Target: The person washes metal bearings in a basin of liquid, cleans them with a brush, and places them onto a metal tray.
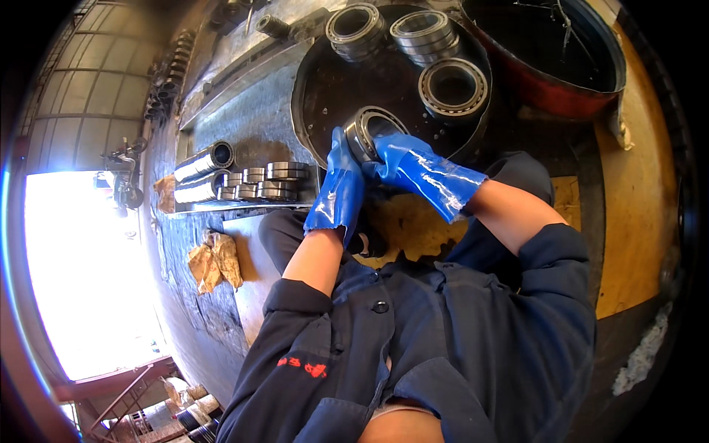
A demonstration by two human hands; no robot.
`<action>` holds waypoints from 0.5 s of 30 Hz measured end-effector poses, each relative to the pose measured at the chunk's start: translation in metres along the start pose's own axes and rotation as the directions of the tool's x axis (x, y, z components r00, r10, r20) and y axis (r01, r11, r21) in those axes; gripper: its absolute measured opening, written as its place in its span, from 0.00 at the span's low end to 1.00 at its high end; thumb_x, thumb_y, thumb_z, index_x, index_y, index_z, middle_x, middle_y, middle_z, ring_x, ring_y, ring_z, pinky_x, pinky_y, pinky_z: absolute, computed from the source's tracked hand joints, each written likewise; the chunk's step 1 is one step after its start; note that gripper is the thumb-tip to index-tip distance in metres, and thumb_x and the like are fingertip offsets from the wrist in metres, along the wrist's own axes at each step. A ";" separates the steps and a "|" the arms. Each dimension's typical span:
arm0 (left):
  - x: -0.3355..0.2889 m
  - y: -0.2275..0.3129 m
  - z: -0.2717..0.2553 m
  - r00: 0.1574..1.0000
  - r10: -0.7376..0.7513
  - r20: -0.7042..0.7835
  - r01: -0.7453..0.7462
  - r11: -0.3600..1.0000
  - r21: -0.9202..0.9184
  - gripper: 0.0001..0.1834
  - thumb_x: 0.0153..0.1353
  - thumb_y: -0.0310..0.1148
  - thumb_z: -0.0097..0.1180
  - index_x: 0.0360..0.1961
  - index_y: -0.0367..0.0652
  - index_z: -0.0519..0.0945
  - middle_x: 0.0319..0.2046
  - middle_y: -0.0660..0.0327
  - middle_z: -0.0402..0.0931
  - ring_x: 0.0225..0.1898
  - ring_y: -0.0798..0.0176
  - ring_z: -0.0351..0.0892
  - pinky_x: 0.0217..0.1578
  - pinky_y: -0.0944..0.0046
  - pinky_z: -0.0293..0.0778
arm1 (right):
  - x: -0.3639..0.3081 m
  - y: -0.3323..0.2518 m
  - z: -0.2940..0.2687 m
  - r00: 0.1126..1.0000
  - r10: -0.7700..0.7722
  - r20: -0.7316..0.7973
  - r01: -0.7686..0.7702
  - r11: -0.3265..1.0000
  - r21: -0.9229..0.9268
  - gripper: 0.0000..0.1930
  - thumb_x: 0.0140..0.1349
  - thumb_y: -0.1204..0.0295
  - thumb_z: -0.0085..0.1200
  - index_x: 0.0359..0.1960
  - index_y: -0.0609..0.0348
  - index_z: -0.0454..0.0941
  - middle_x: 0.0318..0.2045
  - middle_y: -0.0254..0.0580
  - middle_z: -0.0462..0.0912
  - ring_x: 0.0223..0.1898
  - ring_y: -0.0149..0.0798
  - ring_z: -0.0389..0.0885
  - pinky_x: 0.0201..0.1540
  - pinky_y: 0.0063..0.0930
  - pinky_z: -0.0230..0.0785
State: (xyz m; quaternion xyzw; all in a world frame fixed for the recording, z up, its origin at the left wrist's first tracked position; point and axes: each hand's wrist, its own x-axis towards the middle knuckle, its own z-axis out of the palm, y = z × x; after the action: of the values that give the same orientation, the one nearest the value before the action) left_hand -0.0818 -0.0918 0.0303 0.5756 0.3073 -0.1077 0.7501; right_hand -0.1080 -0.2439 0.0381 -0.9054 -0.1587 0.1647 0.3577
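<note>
A steel roller bearing point(359, 139) is tilted at the near edge of a dark round pan point(373, 87). My left hand point(341, 170), in a blue rubber glove, grips the bearing's left side, thumb up along it. From the right, my right hand point(413, 159), gloved the same way, holds it with fingers at its bore; some fingertips are hidden. Deeper in the pan sit a bearing at the back left point(355, 31), a ribbed bearing at the back middle point(425, 38) and another at the right point(453, 87). Dark wet-looking liquid covers the pan's bottom.
Left of the pan, a metal bench carries several small bearings point(277, 181) and cylindrical steel sleeves point(201, 161). A red drum point(546, 96) stands at the back right. Crumpled brown paper point(214, 262) lies at the lower left. Yellow board point(628, 251) runs along the right.
</note>
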 end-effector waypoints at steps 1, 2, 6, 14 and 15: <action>0.003 0.001 -0.002 1.000 0.003 -0.009 -0.002 1.000 0.007 0.37 0.82 0.63 0.36 0.63 0.42 0.83 0.53 0.50 0.87 0.52 0.48 0.88 0.58 0.48 0.83 | 0.002 -0.001 0.000 1.000 -0.008 -0.003 0.008 1.000 0.014 0.27 0.68 0.46 0.59 0.51 0.60 0.87 0.48 0.57 0.90 0.52 0.59 0.89 0.54 0.52 0.82; 0.006 0.000 -0.005 1.000 0.004 -0.021 -0.004 1.000 0.009 0.37 0.82 0.64 0.36 0.64 0.42 0.82 0.54 0.50 0.87 0.53 0.47 0.87 0.59 0.47 0.83 | 0.005 -0.002 0.001 1.000 -0.017 -0.002 0.017 1.000 0.025 0.27 0.68 0.46 0.59 0.50 0.60 0.87 0.47 0.57 0.90 0.51 0.59 0.89 0.53 0.53 0.82; 0.031 -0.010 -0.041 0.971 0.119 0.209 -0.106 0.992 -0.071 0.41 0.80 0.65 0.34 0.67 0.39 0.79 0.56 0.47 0.84 0.53 0.47 0.86 0.59 0.47 0.81 | 0.021 -0.004 0.019 0.995 -0.102 0.003 0.101 0.991 0.089 0.20 0.70 0.53 0.58 0.49 0.57 0.85 0.42 0.59 0.89 0.45 0.62 0.87 0.49 0.51 0.78; 0.022 -0.030 -0.031 0.951 0.201 0.235 -0.170 0.974 -0.148 0.34 0.82 0.62 0.44 0.57 0.41 0.86 0.40 0.56 0.88 0.36 0.62 0.87 0.42 0.61 0.85 | 0.019 0.023 0.032 0.976 -0.173 -0.132 0.185 0.979 0.084 0.18 0.70 0.60 0.64 0.53 0.61 0.84 0.43 0.60 0.90 0.49 0.63 0.89 0.49 0.48 0.80; 0.023 -0.032 -0.037 0.932 0.245 0.266 -0.191 0.958 -0.213 0.32 0.83 0.60 0.44 0.56 0.42 0.86 0.39 0.57 0.89 0.34 0.63 0.87 0.41 0.62 0.85 | 0.016 0.014 0.030 0.972 -0.194 -0.131 0.209 0.972 0.107 0.18 0.70 0.61 0.65 0.53 0.61 0.84 0.43 0.61 0.90 0.49 0.63 0.89 0.49 0.48 0.80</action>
State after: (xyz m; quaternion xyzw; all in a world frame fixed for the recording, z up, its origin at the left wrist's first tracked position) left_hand -0.0928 -0.0626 -0.0141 0.5125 0.1365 -0.0778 0.8442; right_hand -0.1037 -0.2293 0.0050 -0.8697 -0.2179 0.0820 0.4351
